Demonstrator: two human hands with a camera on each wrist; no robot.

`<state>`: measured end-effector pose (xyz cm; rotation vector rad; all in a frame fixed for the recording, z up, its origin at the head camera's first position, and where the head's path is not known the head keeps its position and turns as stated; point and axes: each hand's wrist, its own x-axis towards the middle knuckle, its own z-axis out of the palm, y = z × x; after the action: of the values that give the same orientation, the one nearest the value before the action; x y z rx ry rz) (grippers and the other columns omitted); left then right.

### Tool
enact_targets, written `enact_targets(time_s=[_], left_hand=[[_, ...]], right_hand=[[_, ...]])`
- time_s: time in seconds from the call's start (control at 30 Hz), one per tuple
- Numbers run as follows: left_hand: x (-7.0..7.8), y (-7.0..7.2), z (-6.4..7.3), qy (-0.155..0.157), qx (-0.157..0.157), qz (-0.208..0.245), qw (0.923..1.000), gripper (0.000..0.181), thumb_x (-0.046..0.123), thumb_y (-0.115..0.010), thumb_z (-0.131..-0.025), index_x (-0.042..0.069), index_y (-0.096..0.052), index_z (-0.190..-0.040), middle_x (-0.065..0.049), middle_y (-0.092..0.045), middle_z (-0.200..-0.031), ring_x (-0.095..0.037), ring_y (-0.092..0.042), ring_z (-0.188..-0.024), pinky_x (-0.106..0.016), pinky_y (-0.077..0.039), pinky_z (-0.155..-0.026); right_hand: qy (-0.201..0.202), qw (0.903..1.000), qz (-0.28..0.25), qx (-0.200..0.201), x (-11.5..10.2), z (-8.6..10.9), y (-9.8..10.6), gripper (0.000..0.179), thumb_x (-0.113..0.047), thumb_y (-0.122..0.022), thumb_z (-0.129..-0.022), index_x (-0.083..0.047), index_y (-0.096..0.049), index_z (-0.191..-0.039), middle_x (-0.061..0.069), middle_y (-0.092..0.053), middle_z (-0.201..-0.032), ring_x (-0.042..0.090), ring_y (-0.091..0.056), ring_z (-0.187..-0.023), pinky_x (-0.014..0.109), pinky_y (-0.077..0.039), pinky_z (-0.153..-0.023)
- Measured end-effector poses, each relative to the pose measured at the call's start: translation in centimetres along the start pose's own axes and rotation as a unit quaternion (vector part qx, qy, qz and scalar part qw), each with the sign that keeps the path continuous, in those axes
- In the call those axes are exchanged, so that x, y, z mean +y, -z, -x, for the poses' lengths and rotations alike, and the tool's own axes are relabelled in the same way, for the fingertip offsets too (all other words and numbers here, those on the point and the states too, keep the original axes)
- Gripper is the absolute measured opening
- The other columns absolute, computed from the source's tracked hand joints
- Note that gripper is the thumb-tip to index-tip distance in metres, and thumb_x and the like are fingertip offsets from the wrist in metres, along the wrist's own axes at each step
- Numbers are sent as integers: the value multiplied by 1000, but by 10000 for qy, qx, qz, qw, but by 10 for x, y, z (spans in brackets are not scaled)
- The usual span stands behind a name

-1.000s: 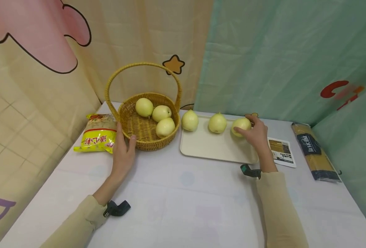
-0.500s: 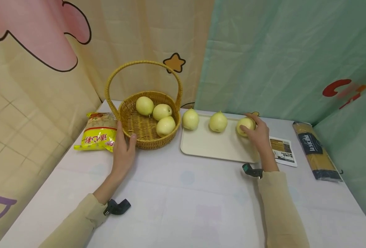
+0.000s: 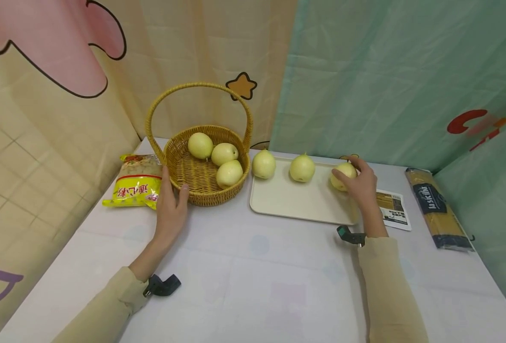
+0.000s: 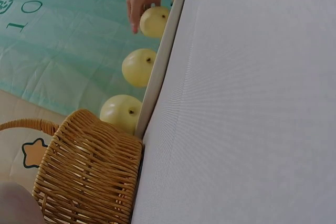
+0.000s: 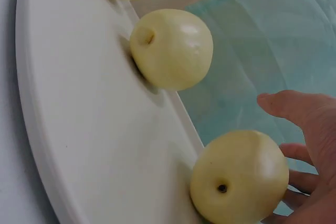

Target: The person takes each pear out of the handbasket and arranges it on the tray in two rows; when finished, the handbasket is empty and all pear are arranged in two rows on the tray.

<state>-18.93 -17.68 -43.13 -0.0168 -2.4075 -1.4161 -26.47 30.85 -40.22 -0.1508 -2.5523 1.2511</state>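
Note:
My right hand [image 3: 361, 186] is at the rightmost pale yellow-green pear [image 3: 344, 176], which sits on the cream tray [image 3: 296, 205]. In the right wrist view the thumb [image 5: 283, 103] stands apart from that pear [image 5: 239, 177], with the other fingers spread behind it. Two more pears, the middle one [image 3: 302, 168] and the left one [image 3: 263, 164], stand in a row on the tray. My left hand [image 3: 170, 214] rests against the front left side of the wicker basket [image 3: 206, 199], fingers extended. Three pears [image 3: 224, 155] lie inside the basket, under its tall handle.
A yellow bag of dry food [image 3: 138, 183] lies left of the basket. Right of the tray are a flat white packet [image 3: 393, 209] and a long pasta pack [image 3: 438, 209]. Curtains [image 3: 386, 85] hang behind the table's back edge.
The rightmost pear has shifted a little to the right on the tray with my right hand, and the thumb has come away from it. The left hand stays at the basket.

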Motion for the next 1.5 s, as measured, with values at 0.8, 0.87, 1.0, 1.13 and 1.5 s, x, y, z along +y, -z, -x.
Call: enact_targets(time_s=[0.8, 0.87, 1.0, 1.13, 1.5], left_hand=[[-2, 0, 0, -1, 13, -16, 10000, 76, 33, -45, -113, 14, 0, -171, -8, -4, -178, -28, -7, -164, -51, -10, -133], [-2, -1, 0, -16, 29, 2, 10000, 76, 34, -44, -112, 13, 0, -171, -8, -5, -178, -28, -7, -164, -51, -10, -133], [-3, -1, 0, -48, 47, 9, 10000, 76, 35, -44, -112, 12, -1, -171, -9, -5, -178, -28, -7, -164, -50, -10, -133], [-4, 0, -1, -1, 35, 19, 10000, 76, 34, -44, -113, 12, 0, -171, -9, -4, -178, -29, -7, -164, -51, -10, -133], [-5, -1, -1, 85, -1, 46, 10000, 77, 34, -44, -113, 13, 1, -171, -9, -2, -178, -29, -6, -164, -52, -9, -133]], right_hand=[[1061, 9940, -283, -37, -82, 20, -14, 71, -37, -80, -94, -12, -53, -154, 11, -52, -159, 33, -43, -151, 57, -35, -124], [1218, 9922, -181, -189, -87, 23, -22, 71, -36, -81, -93, -11, -53, -154, 11, -52, -159, 33, -43, -150, 56, -36, -123], [1377, 9895, 46, -431, -97, 29, -34, 75, -37, -81, -92, -11, -51, -156, 12, -50, -160, 34, -44, -149, 55, -38, -122], [1388, 9885, 8, -592, -106, 35, -41, 77, -41, -82, -90, -15, -50, -156, 9, -49, -160, 32, -44, -149, 55, -38, -121], [1688, 9800, -191, -1036, -138, 45, -74, 80, -42, -83, -90, -14, -49, -156, 8, -50, -160, 31, -46, -147, 56, -40, -118]])
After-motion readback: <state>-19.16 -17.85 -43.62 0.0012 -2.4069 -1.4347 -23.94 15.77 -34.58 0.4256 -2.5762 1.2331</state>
